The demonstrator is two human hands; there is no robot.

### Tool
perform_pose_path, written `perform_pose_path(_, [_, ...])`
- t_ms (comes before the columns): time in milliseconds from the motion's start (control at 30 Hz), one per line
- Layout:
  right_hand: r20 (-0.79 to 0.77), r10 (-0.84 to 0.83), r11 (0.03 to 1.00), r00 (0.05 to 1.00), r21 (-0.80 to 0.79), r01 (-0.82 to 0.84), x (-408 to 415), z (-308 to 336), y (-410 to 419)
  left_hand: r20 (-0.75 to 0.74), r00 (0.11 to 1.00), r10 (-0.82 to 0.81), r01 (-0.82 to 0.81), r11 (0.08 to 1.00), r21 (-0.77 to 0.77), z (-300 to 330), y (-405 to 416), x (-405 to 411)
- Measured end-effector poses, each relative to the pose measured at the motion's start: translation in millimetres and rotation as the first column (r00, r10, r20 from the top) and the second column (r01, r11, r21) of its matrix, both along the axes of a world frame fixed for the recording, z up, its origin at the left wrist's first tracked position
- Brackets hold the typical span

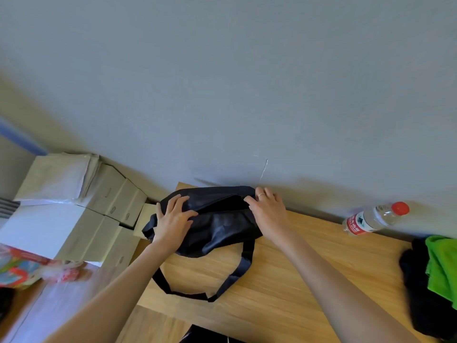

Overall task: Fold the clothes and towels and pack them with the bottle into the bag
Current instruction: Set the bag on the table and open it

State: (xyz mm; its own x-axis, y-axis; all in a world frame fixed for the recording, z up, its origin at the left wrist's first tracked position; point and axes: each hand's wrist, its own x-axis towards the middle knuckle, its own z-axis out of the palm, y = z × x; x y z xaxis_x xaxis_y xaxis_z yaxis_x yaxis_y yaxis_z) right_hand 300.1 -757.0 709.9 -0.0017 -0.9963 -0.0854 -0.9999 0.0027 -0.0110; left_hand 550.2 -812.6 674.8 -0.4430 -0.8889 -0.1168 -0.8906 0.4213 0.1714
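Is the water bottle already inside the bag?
No, the bottle lies on its side on the table by the wall, well apart from the dark bag that both hands are holding.

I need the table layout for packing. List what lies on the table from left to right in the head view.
Dark bag, gripped by the left hand and right hand → water bottle → pile of black and green clothes.
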Motion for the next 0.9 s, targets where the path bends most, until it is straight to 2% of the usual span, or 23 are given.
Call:
perform_pose_path(133, [-0.066, 0.010, 0.999, 0.998, 0.050, -0.007, -1.4, 3.8, -13.2, 0.111, 0.991, 0.074, -0.072, 0.997, -0.020, 1.2, -3.2, -6.9])
perform_pose_path(200, [-0.039, 0.037, 0.996, 0.999, 0.088, -0.034, -1.8, 5.5, -16.8, 0.143, 0.981, 0.129, -0.126, 0.992, -0.033, 0.7, -6.3, -11.8])
perform_pose_path(300, [-0.037, 0.025, 0.990, 0.999, 0.138, -0.020, -5.1, -0.5, -19.3, 0.073, 0.959, 0.274, -0.274, 0.962, -0.013, -0.6, -12.9, -12.4])
perform_pose_path(367, [-0.042, -0.015, 0.989, 0.999, 0.147, 0.021, -7.3, -3.1, -18.6, 0.025, 0.958, 0.286, -0.287, 0.958, 0.024, -0.8, -20.6, -12.4])
perform_pose_path(500, [-0.007, -0.023, 0.987, 1.000, 0.159, 0.024, -8.6, -8.4, -19.8, 0.011, 0.998, 0.064, -0.064, 0.998, -0.022, -2.0, -32.0, -20.5])
perform_pose_path(600, [0.010, -0.021, 0.988, 1.000, 0.151, 0.019, -8.5, -10.6, -21.0, 0.061, 0.995, -0.076, 0.078, 0.997, -0.021, -4.6, -35.5, -28.3])
perform_pose_path(700, [0.028, -0.013, 0.988, 1.000, 0.152, 0.009, -9.6, -10.9, -20.9, 0.152, 0.978, -0.141, 0.141, 0.990, 0.011, -6.1, -41.1, -34.2])
perform_pose_path(800, [0.086, 0.024, 0.994, 0.996, 0.100, -0.033, -11.1, -12.4, -17.8, 0.180, 0.969, -0.169, 0.163, 0.986, 0.046, -5.4, -51.1, -33.3])
perform_pose_path(900, [0.135, 0.051, 0.998, 0.990, 0.033, -0.056, -14.3, -15.9, -12.8, 0.171, 0.936, -0.309, 0.313, 0.950, 0.001, -5.2, -59.6, -27.4])
